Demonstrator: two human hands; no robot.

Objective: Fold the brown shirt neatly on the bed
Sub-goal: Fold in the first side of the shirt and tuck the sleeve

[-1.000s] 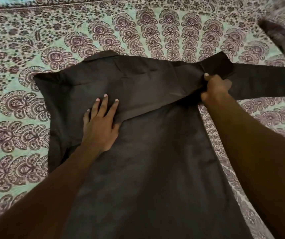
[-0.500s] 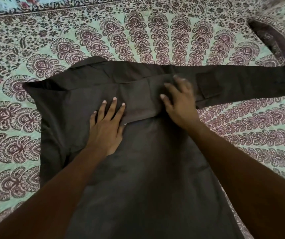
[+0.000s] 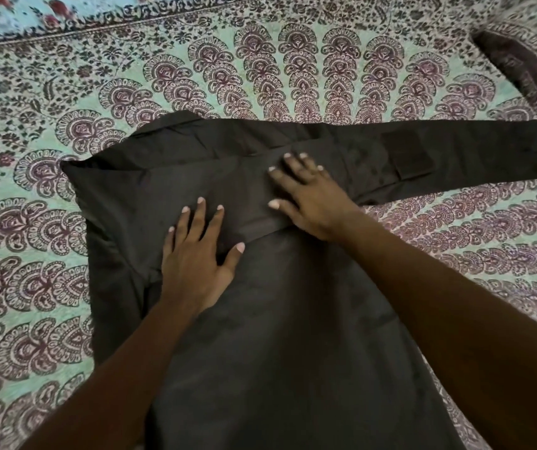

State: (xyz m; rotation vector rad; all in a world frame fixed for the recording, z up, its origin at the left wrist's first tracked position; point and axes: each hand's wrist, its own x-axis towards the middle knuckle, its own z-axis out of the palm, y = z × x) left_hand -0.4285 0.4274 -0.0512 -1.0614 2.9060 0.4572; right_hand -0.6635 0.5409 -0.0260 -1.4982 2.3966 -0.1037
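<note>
Bed (image 3: pixel 293 76) filled the whole view, covered by a mint-green spread printed with maroon paisley fans and a floral border along the far edge. Brown shirt (image 3: pixel 277 336) lay flat across the middle of it, body running from the near edge of the view up toward the centre, collar end pointing to the far left. One sleeve (image 3: pixel 455 151) stretched straight out to the right over the spread, reaching the right edge of the view, a darker cuff patch (image 3: pixel 410 154) lying on it near the shoulder. A band of cloth was folded across the upper body, its lower edge running diagonally between the two hands. A dark fold of fabric (image 3: pixel 520 66) sat at the far right, well apart from the shirt; what it was could not be told. Left hand (image 3: pixel 195 264) rested flat on the shirt below the fold, fingers spread, gripping nothing. Right hand (image 3: pixel 306 196) lay palm down on the folded band just beside the sleeve's root, fingers splayed and pressing, also holding nothing. Both forearms were bare.
</note>
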